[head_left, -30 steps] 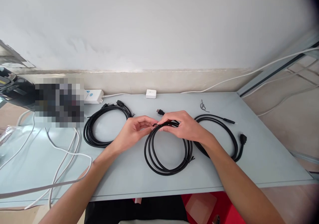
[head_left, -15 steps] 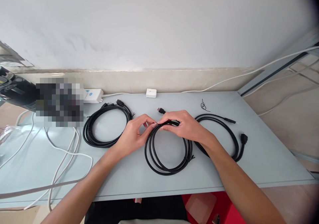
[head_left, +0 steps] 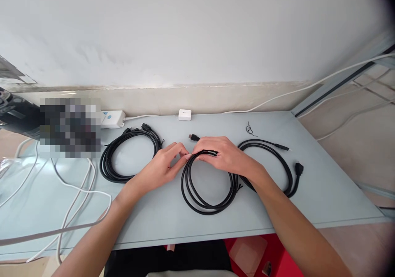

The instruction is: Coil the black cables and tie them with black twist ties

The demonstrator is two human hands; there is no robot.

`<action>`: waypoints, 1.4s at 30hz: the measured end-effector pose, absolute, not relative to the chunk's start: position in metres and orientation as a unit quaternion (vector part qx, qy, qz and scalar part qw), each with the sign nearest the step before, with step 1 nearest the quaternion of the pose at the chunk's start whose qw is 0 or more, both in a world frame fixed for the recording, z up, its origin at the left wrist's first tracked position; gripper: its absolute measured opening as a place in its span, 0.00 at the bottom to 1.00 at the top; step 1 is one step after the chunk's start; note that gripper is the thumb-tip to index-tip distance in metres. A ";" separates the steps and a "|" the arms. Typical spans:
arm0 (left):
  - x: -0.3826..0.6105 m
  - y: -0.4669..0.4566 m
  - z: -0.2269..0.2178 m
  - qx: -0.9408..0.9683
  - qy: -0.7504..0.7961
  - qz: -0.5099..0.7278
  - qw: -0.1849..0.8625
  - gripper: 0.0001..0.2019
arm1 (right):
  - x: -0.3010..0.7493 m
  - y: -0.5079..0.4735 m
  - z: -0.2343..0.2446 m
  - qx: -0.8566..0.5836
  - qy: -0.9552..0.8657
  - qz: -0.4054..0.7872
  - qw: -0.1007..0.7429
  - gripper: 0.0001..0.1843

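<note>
A black HDMI cable (head_left: 208, 213) lies in a loose coil on the table before me, its plug (head_left: 194, 137) poking out beyond the knuckles of my right hand (head_left: 226, 155). That hand is closed round the far side of the coil, thumb on the near side and fingers over the top. My left hand (head_left: 163, 164) pinches at the coil's upper left, its fingertips meeting those of the right; what is between them is too small to make out. A black twist tie (head_left: 239, 187) binds the coil's right side.
Left of my hands sits a tied black cable coil (head_left: 106, 168); on the right, a looser black cable (head_left: 290, 178). Thin black ties (head_left: 249, 129) lie farther back. A white adapter (head_left: 184, 114) and power strip (head_left: 112, 119) stand by the wall. White cords (head_left: 66, 219) cross the left side.
The view has shifted slightly. My left fingertips have drawn a little to the left at the coil's edge, while the right hand keeps its hold on the cable.
</note>
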State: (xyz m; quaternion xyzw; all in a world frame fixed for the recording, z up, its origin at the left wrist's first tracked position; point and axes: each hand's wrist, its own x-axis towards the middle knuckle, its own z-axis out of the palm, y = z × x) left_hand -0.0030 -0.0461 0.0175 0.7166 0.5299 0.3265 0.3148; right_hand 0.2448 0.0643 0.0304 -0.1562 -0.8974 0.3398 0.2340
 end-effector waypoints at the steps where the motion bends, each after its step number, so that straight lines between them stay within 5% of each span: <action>1: -0.003 -0.046 0.017 0.721 0.528 0.328 0.306 0.12 | 0.245 0.064 0.031 -0.157 -0.897 0.340 0.235 0.07; 10: -0.001 -0.044 0.018 0.762 0.497 0.333 0.246 0.12 | 0.245 0.062 0.034 -0.160 -0.896 0.335 0.243 0.06; 24: 0.008 -0.046 0.021 0.614 0.508 0.396 0.455 0.21 | 0.244 0.061 0.037 -0.134 -0.879 0.361 0.280 0.06; 35: 0.010 -0.043 0.015 0.606 0.534 0.396 0.437 0.25 | 0.245 0.064 0.037 -0.165 -0.872 0.357 0.292 0.04; 42: 0.006 -0.044 0.009 0.603 0.484 0.490 0.402 0.15 | 0.245 0.065 0.036 -0.175 -0.865 0.362 0.300 0.01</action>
